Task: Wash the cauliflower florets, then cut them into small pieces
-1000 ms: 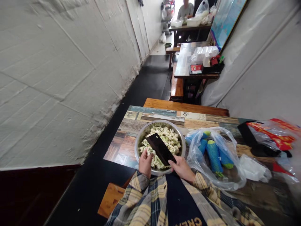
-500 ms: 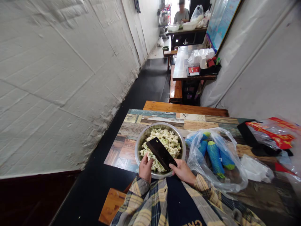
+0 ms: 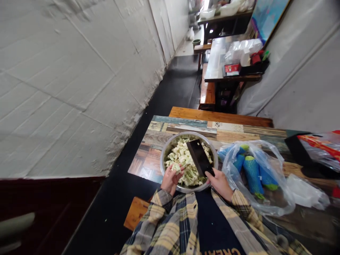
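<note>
We hold a dark, broad-bladed cleaver (image 3: 199, 157) in our right hand (image 3: 221, 183), the grip clamped on its near end, so the handle is mostly hidden from us. The blade slants away to the upper left, above the right part of a round metal bowl (image 3: 162, 161). Our left hand (image 3: 170, 180) is at the near left edge of the bowl, its grip closed around a pale floret (image 3: 176, 168) held between thumb and fingers; whether the floret touches the heap below, we cannot tell. Loose cauliflower pieces (image 3: 183, 152), whitish with light green stems, fill much of the bowl.

The bowl stands on a wood-patterned counter (image 3: 145, 159), close to our body and its plaid sleeves (image 3: 159, 212). Just right of the bowl we have an open clear plastic bag (image 3: 231, 179) with several green-ended things in blue netting (image 3: 252, 175) inside. Beside the bag lies a crumpled white plastic bag (image 3: 306, 193). Beyond the counter's far edge runs a wooden bench (image 3: 220, 116), and farther back stands a second counter (image 3: 216, 63) with a red-and-black card (image 3: 232, 68) on it.
</note>
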